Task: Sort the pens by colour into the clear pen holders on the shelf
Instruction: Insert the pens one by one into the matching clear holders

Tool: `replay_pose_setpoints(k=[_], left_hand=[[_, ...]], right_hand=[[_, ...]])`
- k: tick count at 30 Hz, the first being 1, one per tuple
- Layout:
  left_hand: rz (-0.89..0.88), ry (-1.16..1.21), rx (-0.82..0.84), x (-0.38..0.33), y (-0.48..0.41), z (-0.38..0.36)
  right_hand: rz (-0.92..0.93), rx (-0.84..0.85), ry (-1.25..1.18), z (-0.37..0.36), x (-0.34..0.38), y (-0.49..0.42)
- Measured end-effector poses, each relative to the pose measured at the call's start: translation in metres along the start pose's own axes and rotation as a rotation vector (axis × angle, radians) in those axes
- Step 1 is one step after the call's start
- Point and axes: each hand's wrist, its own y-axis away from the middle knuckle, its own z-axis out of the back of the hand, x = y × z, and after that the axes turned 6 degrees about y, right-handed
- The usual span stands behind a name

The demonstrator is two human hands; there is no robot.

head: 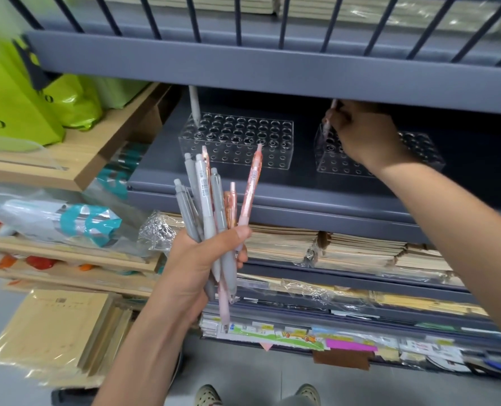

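At lower centre of the frame, the left hand (205, 259) is gripping a fanned bundle of grey and pink pens (214, 206), fingers curled round their barrels. At upper right, the right hand (360, 133) is pinching a single pink pen (328, 121) at the left end of the right clear holder (425, 153); whether its tip is sitting in a hole is unclear. One grey pen (194, 105) is standing in the back-left corner of the left clear holder (237, 142) on the grey shelf (272, 183).

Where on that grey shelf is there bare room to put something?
Bare shelf shows between the left holder and right holder, and along its front edge. The right hand crowds the right holder; notebooks pack the shelves below.
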Motion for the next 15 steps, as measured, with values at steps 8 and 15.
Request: replay_pose_setpoints(k=[8, 15], left_hand=[[0.024, -0.039, 0.058, -0.008, -0.001, 0.006], [0.037, -0.100, 0.126, -0.008, -0.004, 0.004]], right_hand=[[-0.079, -0.227, -0.310, 0.019, 0.035, 0.056], [-0.045, 0.360, -0.446, 0.020, 0.079, 0.110]])
